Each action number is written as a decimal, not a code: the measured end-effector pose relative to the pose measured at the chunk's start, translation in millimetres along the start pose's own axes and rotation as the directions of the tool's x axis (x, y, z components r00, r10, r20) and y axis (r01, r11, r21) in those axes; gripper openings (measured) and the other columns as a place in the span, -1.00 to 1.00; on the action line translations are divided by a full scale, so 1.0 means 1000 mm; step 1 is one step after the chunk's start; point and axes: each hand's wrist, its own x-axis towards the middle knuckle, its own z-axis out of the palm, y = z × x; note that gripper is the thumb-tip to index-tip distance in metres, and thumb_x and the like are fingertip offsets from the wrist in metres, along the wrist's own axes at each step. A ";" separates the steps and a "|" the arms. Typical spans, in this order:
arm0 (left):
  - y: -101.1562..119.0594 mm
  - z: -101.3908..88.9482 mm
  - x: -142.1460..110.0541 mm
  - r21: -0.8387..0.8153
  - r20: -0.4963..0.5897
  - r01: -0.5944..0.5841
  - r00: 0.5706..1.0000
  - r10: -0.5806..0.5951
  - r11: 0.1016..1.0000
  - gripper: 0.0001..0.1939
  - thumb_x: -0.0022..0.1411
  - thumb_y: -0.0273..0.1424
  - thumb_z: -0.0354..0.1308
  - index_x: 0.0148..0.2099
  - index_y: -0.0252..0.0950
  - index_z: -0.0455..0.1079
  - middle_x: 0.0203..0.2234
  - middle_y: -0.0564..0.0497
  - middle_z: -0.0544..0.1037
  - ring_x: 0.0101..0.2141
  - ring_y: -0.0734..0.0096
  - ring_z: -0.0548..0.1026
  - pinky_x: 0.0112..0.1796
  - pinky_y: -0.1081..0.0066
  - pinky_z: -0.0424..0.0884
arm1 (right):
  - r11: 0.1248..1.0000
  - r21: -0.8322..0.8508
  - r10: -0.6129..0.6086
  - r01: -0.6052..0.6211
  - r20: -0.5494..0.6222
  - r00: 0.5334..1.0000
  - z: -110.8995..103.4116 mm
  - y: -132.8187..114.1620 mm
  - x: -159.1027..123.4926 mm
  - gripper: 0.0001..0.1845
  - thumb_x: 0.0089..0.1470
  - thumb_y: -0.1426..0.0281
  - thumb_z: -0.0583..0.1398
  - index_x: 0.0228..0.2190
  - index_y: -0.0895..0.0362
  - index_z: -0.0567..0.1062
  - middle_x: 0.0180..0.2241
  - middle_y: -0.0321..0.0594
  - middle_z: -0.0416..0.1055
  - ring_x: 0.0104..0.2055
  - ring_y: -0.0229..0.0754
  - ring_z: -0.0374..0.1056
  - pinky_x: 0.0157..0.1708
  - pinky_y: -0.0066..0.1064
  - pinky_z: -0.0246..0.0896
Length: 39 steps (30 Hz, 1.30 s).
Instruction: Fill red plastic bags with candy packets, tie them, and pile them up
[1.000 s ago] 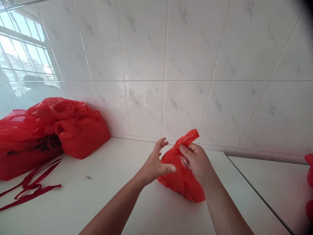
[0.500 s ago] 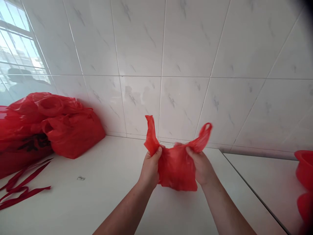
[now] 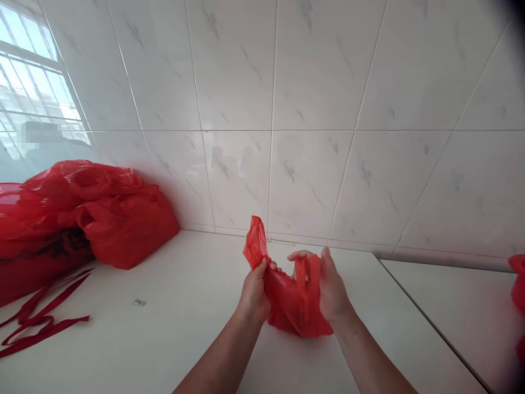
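A small red plastic bag [image 3: 293, 312] with loop handles hangs between my hands, just above the white tabletop. My left hand [image 3: 255, 295] is closed on its left upper edge, the thumb pressed on the plastic. One handle [image 3: 256, 241] stands up above that thumb. My right hand [image 3: 331, 287] is at the bag's right side with thumb and fingers apart. Its fingers reach behind the other handle, which has folded inward and droops over the front of the bag. The plastic partly hides the right fingers.
Large stuffed red plastic bags [image 3: 127, 230] are piled at the left against the tiled wall [image 3: 311, 180]. Dark red straps [image 3: 45, 328] and a small mark [image 3: 139, 302] are on the white tabletop [image 3: 172, 328]. Red objects [image 3: 519, 279] are cut off at the right edge.
My right hand has loosened from the bag's upper corner, its thumb now raised. The right handle has gone from pointing outward to folded inward. The bag sits slightly lower.
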 end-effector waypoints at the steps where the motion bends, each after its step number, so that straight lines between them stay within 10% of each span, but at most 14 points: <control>1: -0.001 -0.001 0.000 0.001 -0.006 -0.004 1.000 0.004 1.000 -0.77 0.05 -0.32 0.23 -0.46 -0.28 0.24 -0.59 0.12 0.33 -0.51 0.50 0.40 -0.36 0.45 0.39 | 0.997 -0.072 0.020 -0.021 -0.024 1.000 0.001 0.003 0.000 -0.54 0.01 -0.03 0.10 -0.36 0.09 0.51 -0.67 -0.32 0.26 -0.60 -0.25 0.23 -0.53 -0.41 0.19; 7: -0.008 -0.006 -0.007 0.389 0.035 -0.030 0.999 0.018 0.921 -0.77 0.07 -0.24 0.18 -0.47 -0.25 0.25 -0.64 0.10 0.33 -0.59 0.48 0.32 -0.51 0.45 0.29 | 0.925 -0.380 0.036 -0.032 0.003 0.999 0.002 0.020 0.003 -0.51 0.00 0.11 0.21 -0.04 -0.01 0.40 -0.53 -0.32 0.42 -0.45 -0.17 0.37 -0.36 -0.32 0.27; 16: -0.008 -0.002 -0.020 0.656 0.268 -0.252 0.959 0.092 0.711 -0.71 0.08 -0.33 0.19 -0.10 -0.15 0.34 -0.34 -0.01 0.48 -0.35 0.34 0.44 -0.35 0.41 0.33 | 0.944 -0.306 0.049 -0.128 -0.252 0.966 -0.005 0.027 0.008 -0.73 -0.02 0.12 0.20 -0.49 0.06 0.49 -0.45 -0.21 0.47 -0.39 -0.11 0.39 -0.35 -0.26 0.30; 20: -0.012 -0.003 -0.025 0.591 0.323 -0.252 0.944 0.061 0.766 -0.35 -0.02 -0.34 0.30 0.13 -0.06 0.17 -0.26 -0.02 0.47 -0.31 0.34 0.45 -0.29 0.38 0.34 | 0.888 -0.450 -0.037 -0.095 -0.276 0.961 -0.008 0.029 0.011 -0.71 0.00 0.12 0.19 -0.50 0.08 0.47 -0.45 -0.23 0.45 -0.40 -0.15 0.36 -0.40 -0.32 0.25; 26: -0.018 -0.020 -0.009 0.546 0.104 -0.078 0.994 0.025 0.834 -0.68 0.15 -0.12 0.10 -0.45 -0.27 0.31 -0.55 0.02 0.39 -0.51 0.42 0.36 -0.44 0.40 0.29 | 0.915 -0.382 0.138 -0.126 0.004 0.990 -0.002 0.016 0.001 -0.80 -0.02 0.23 0.23 -0.31 0.01 0.47 -0.55 -0.36 0.35 -0.48 -0.25 0.26 -0.42 -0.40 0.18; 30: -0.014 -0.028 0.002 0.468 0.086 -0.009 0.996 -0.035 0.884 -0.77 0.05 -0.24 0.21 -0.44 -0.29 0.31 -0.62 0.08 0.34 -0.57 0.47 0.32 -0.51 0.43 0.27 | 0.951 -0.229 0.243 -0.206 0.149 0.959 -0.011 0.016 0.000 -0.72 0.04 0.20 0.15 -0.20 0.01 0.48 -0.36 -0.26 0.42 -0.30 -0.17 0.33 -0.24 -0.29 0.21; 39: -0.014 -0.020 -0.003 0.474 0.122 -0.125 0.990 0.075 0.872 -0.68 0.11 -0.31 0.11 -0.06 -0.22 0.38 -0.34 -0.02 0.50 -0.34 0.34 0.47 -0.34 0.40 0.38 | 0.820 -0.569 0.064 -0.060 -0.012 0.998 -0.024 0.036 0.013 -0.77 -0.05 0.36 0.18 -0.26 0.00 0.32 -0.43 -0.36 0.40 -0.46 -0.23 0.32 -0.47 -0.40 0.21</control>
